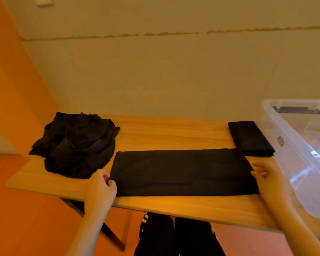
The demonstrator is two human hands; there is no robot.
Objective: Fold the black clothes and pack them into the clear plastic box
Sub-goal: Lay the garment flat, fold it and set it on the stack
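Long folded garment (183, 172) spans between hands: left hand (100, 189) pinches end; right hand (270, 178) pinches other.

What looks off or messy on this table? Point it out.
Only the heap of unfolded black clothes at the table's far left looks untidy, crumpled and hanging slightly over the edge. The long folded strip, held by the left hand and right hand, lies flat. The folded garment sits neatly beside the clear box.
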